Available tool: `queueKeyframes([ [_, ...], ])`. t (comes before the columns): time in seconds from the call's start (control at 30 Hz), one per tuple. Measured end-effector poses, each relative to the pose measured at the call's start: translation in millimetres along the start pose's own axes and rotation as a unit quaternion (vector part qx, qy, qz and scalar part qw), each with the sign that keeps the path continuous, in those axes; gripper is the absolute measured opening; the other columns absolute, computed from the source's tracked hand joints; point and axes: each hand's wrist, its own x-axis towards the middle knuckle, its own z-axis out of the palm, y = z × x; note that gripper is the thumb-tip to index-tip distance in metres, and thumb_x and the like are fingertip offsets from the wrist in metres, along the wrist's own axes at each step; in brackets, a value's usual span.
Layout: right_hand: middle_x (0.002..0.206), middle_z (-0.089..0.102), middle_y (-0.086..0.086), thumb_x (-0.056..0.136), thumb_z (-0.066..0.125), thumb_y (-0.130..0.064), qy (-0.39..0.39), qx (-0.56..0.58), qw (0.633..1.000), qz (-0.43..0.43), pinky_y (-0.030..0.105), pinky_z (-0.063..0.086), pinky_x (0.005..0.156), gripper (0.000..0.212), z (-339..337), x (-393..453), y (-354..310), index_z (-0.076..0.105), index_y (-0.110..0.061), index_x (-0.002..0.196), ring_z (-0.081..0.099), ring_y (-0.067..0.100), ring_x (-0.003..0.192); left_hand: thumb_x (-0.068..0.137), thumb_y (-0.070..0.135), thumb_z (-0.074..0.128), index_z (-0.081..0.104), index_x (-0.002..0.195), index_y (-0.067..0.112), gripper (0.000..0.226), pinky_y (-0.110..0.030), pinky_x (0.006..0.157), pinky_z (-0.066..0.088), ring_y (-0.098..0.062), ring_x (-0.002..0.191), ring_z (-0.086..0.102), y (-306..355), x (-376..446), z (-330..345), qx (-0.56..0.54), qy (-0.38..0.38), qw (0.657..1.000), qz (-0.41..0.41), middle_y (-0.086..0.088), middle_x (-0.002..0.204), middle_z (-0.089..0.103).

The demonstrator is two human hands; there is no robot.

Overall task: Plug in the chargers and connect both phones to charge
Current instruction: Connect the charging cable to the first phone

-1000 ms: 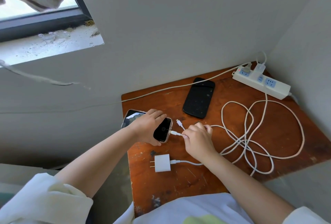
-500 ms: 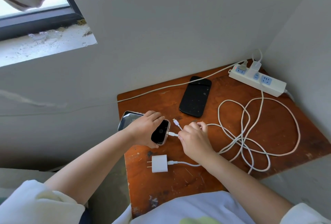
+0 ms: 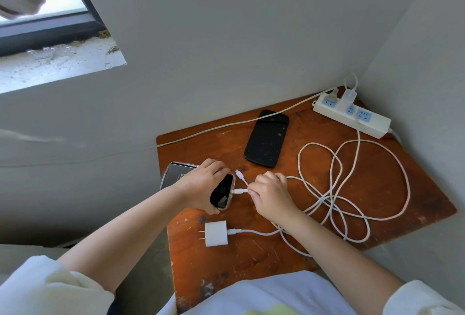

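Observation:
My left hand (image 3: 201, 184) grips a phone with a lit screen (image 3: 176, 175) at the table's left edge. My right hand (image 3: 270, 195) pinches a white cable plug (image 3: 239, 191) whose tip sits in that phone's bottom port. A second loose cable end (image 3: 240, 175) lies just above it. A black phone (image 3: 268, 138) lies face up farther back. One white charger (image 3: 349, 95) sits in the power strip (image 3: 352, 116) at the back right. Another white charger (image 3: 216, 234) lies unplugged near the front, its prongs pointing left.
Long white cable (image 3: 352, 189) lies in tangled loops across the right half of the wooden table (image 3: 415, 201). A grey cord (image 3: 226, 127) runs from the strip leftward off the table. Walls close in behind and to the right. A window sill (image 3: 57, 70) is upper left.
The plug in my right hand has closed the small gap to the phone and now sits in its port. The phone's screen has lit up. Both hands otherwise stay in place.

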Motion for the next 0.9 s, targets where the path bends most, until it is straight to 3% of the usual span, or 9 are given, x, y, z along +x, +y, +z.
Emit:
queueKeyframes([
  [0.1,0.066,0.069,0.012,0.074,0.064,-0.003,0.019,0.014,1.000,0.010,0.050,0.050,0.070,0.010,-0.5,-1.4,0.1,0.072,-0.004,0.068,0.063,0.031,0.069,0.074,0.043,0.071,0.021,0.143,0.015,0.090,-0.028,0.111,0.027,-0.022,0.136,0.020,3.4,-1.2,1.2,0.006,-0.002,1.000,0.006,-0.005,0.149,0.027],
  [0.23,0.091,0.070,0.016,0.090,0.051,-0.007,-0.004,0.042,0.998,0.036,0.044,0.038,0.091,0.021,1.3,-6.5,-3.3,0.071,-0.002,0.091,0.058,0.029,0.092,0.074,0.044,0.071,0.022,0.143,0.016,0.089,-0.028,0.111,0.028,-0.022,0.136,0.020,4.1,-1.9,0.0,-0.001,0.022,1.000,-0.006,-0.004,0.148,0.028],
  [0.47,0.061,0.070,0.007,0.065,0.076,0.000,0.047,0.005,0.998,0.040,0.047,0.051,0.069,0.011,-1.8,-11.4,-10.1,0.071,-0.009,0.063,0.065,0.025,0.063,0.073,0.044,0.071,0.022,0.143,0.017,0.090,-0.027,0.110,0.029,-0.021,0.136,0.020,4.5,-2.7,-1.8,-0.011,0.036,0.999,-0.010,-0.003,0.148,0.028],
  [0.73,0.063,0.071,0.008,0.066,0.077,-0.001,0.069,0.005,0.995,0.072,0.049,0.049,0.074,0.010,-7.8,-9.8,-8.3,0.072,-0.009,0.063,0.065,0.025,0.065,0.073,0.042,0.072,0.024,0.142,0.017,0.088,-0.029,0.110,0.030,-0.022,0.136,0.021,8.0,-2.4,-5.6,-0.035,0.049,0.998,-0.010,-0.004,0.148,0.029],
  [0.9,0.057,0.070,0.004,0.060,0.081,-0.002,0.068,-0.015,0.996,0.054,0.046,0.053,0.067,0.013,-7.2,-14.0,-12.8,0.071,-0.010,0.059,0.065,0.021,0.059,0.073,0.043,0.072,0.024,0.142,0.018,0.088,-0.028,0.109,0.031,-0.021,0.136,0.021,7.2,-1.3,-3.4,-0.038,0.056,0.998,-0.012,-0.003,0.148,0.029],
])
